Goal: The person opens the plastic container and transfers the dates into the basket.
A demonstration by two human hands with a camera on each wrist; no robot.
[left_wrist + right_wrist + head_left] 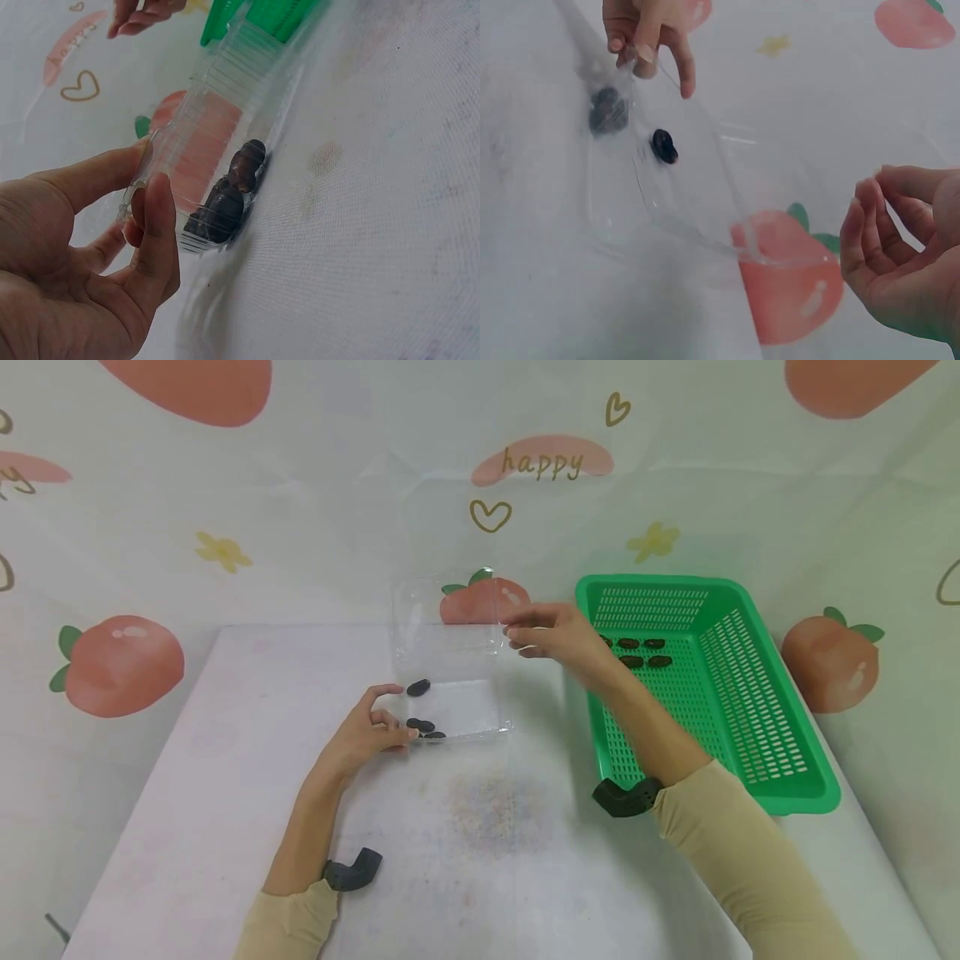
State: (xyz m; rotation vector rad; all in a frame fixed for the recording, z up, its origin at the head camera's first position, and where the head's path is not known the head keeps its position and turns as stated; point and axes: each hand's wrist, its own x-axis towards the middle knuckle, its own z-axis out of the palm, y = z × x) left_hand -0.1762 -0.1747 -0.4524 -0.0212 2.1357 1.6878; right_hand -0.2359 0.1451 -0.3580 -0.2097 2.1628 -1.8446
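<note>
A person's left hand grips the left edge of a clear plastic container on a white surface, thumb and fingers bent around its wall, while the right hand hovers beside the raised lid, fingers loosely bent and nothing visible in them. One dark, oblong piece lies toward the back of the container's left side, with a small cluster nearer the front corner. To the right, a green basket holds more brown pieces in short rows.

Steadying such thin plastic appears to call for a light, even hold: a hard pinch could buckle the wall or tip the contents. The right fingers would do well to approach clear of the lid's edge, so the light shell is not knocked, and any piece is best lowered gently beside the others rather than dropped.

The right forearm covers part of the basket and cuts into its leftmost pieces. The cluster overlaps near the left thumb, making its count uncertain. Transparent walls leave it unclear whether a right fingertip touches the lid, or whether the gripped edge is lifted off the surface.
</note>
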